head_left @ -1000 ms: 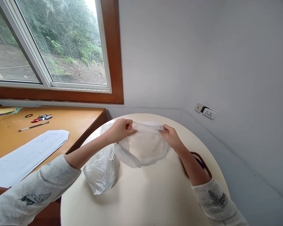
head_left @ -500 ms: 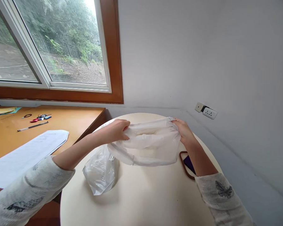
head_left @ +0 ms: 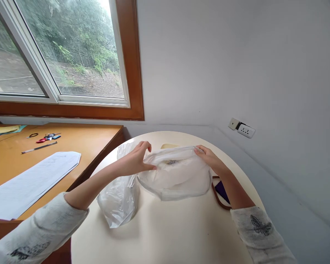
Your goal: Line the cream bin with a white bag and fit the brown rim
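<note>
1. Over the round desk (head_left: 176,234), the thin white bag (head_left: 181,185) sags loosely.
2. Right hand (head_left: 210,157) pinches its rim; light pressure should avoid tearing.
3. Left hand (head_left: 136,160) stands spread at the other end; best pinch level, clear of the crumpled bag (head_left: 118,207).

The person wore an off-white top of soft, slightly mottled fabric. Its loose left sleeve (head_left: 48,225) and right sleeve (head_left: 249,234) both ended partway along the forearm in wide, plain cuffs. A dark, butterfly-like print (head_left: 261,225) marked the right one; a blotchier dark print (head_left: 30,250) marked the left. Both hands were bare.
</note>
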The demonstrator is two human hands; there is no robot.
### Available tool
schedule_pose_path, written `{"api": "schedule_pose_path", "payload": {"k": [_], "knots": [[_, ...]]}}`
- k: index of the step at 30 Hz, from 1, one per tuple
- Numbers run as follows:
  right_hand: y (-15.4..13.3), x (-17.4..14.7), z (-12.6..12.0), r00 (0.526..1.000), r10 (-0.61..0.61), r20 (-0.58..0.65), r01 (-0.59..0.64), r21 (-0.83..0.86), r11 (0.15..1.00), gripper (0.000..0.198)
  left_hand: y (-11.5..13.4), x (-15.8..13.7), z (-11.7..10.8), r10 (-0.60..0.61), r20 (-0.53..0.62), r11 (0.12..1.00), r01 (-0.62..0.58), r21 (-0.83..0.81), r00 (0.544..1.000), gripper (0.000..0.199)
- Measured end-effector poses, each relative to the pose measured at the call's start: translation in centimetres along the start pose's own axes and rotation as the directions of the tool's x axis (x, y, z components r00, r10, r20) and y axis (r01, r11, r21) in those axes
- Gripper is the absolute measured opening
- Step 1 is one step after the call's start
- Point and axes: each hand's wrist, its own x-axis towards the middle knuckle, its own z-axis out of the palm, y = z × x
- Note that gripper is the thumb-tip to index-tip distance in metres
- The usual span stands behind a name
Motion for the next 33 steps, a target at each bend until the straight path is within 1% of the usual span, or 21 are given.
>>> {"api": "schedule_pose_path", "payload": {"k": [2, 3, 4, 5, 6, 8, 9, 11, 13, 14, 16, 18, 23, 28, 30, 33], "knots": [[0.2, 0.2, 0.1, 0.999, 0.019, 0.028, -0.018, -0.033, 0.999, 0.035, -0.2, 0.8, 0.3, -0.011, -0.011, 0.998, 0.011, -0.066, 1.000, 0.070], [0.4, 0.4, 0.2, 0.999, 0.025, 0.026, -0.024, -0.053, 0.998, 0.034, -0.3, 1.3, 0.5, -0.016, 0.000, 0.996, 0.016, -0.083, 1.000, 0.074], [0.7, 0.6, 0.3, 1.000, 0.023, 0.009, -0.022, -0.067, 0.998, 0.034, -0.4, 1.7, 0.8, -0.027, 0.014, 0.995, 0.028, -0.095, 1.000, 0.073], [1.0, 0.8, 0.4, 1.000, 0.017, -0.012, -0.018, -0.063, 0.998, 0.033, -0.6, 2.2, 1.2, -0.043, 0.024, 0.994, 0.045, -0.103, 0.999, 0.068], [1.3, 1.1, 0.6, 0.999, 0.011, -0.038, -0.013, -0.031, 0.999, 0.032, -0.7, 2.6, 1.5, -0.058, 0.020, 0.992, 0.060, -0.109, 0.998, 0.058], [1.9, 1.9, 1.0, 0.997, 0.010, -0.077, -0.003, 0.087, 0.996, 0.031, -0.8, 3.4, 2.1, -0.067, -0.045, 0.988, 0.060, -0.140, 0.997, 0.037], [2.3, 2.3, 1.3, 0.996, 0.013, -0.086, -0.001, 0.148, 0.989, 0.031, -0.9, 3.8, 2.4, -0.063, -0.103, 0.984, 0.045, -0.171, 0.993, 0.030], [2.9, 3.3, 1.8, 0.996, 0.022, -0.086, -0.001, 0.234, 0.972, 0.032, -0.9, 4.5, 2.9, -0.065, -0.225, 0.968, 0.007, -0.252, 0.972, 0.022], [3.5, 4.4, 2.3, 0.996, 0.034, -0.083, -0.010, 0.271, 0.963, 0.033, -1.1, 5.3, 3.4, -0.132, -0.304, 0.926, 0.009, -0.377, 0.944, 0.020], [3.9, 4.9, 2.6, 0.996, 0.043, -0.084, -0.017, 0.289, 0.957, 0.033, -1.2, 5.8, 3.6, -0.183, -0.317, 0.897, 0.026, -0.440, 0.931, 0.020], [4.5, 6.0, 3.2, 0.995, 0.063, -0.083, -0.033, 0.315, 0.948, 0.034, -1.7, 6.9, 4.2, -0.278, -0.299, 0.834, 0.075, -0.547, 0.913, 0.020], [5.0, 6.9, 3.7, 0.994, 0.073, -0.083, -0.042, 0.327, 0.944, 0.034, -2.5, 8.1, 4.8, -0.342, -0.259, 0.784, 0.122, -0.609, 0.903, 0.020], [6.2, 8.2, 4.4, 0.988, 0.112, -0.106, -0.078, 0.281, 0.956, 0.031, -4.8, 10.7, 6.8, -0.405, -0.171, 0.709, 0.191, -0.679, 0.898, 0.025], [7.7, 8.2, 4.3, 0.982, 0.126, -0.137, -0.106, 0.148, 0.983, 0.026, -6.4, 11.7, 8.6, -0.416, -0.133, 0.701, 0.224, -0.676, 0.900, 0.030], [8.3, 8.0, 4.3, 0.981, 0.109, -0.162, -0.097, 0.084, 0.992, 0.026, -6.8, 11.8, 9.1, -0.409, -0.126, 0.717, 0.233, -0.657, 0.904, 0.026], [9.0, 7.8, 4.3, 0.976, 0.075, -0.205, -0.080, -0.017, 0.997, 0.025, -7.2, 11.4, 9.5, -0.385, -0.136, 0.769, 0.235, -0.594, 0.913, 0.018]]}}
